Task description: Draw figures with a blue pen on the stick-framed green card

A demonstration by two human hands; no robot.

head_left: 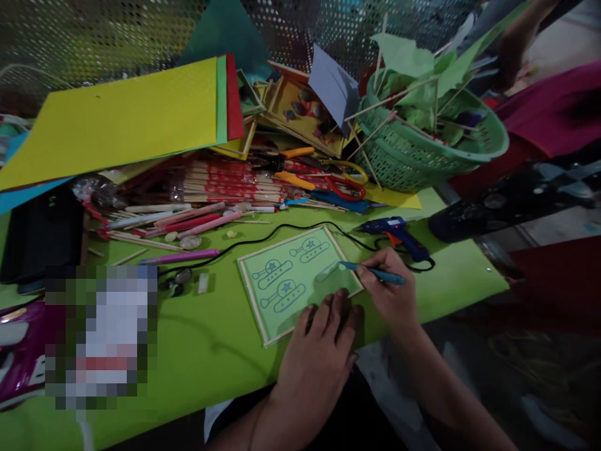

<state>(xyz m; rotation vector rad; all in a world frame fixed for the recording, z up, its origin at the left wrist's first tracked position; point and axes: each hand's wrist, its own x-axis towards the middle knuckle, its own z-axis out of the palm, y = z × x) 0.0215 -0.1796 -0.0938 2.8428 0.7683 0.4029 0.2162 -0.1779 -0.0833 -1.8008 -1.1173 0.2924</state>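
A light green sheet (282, 326) with pale wooden sticks along its edges lies on the green table. Three blue tank drawings with stars show on it, and a fainter, partial outline sits at its right. My right hand (392, 291) grips a blue pen (382, 274), whose tip is at that partial outline. Flat across the sheet's lower edge rests my left hand (319, 351), fingers stretched out and holding nothing.
Behind the sheet runs a black cord (272, 233) near a blue glue gun (399, 235). Pens, scissors (345, 188) and bundled sticks (225, 181) crowd the back. Yellow sheets (131, 113) lie left; a green basket (422, 156) stands right. A person's arm (521, 37) shows beyond.
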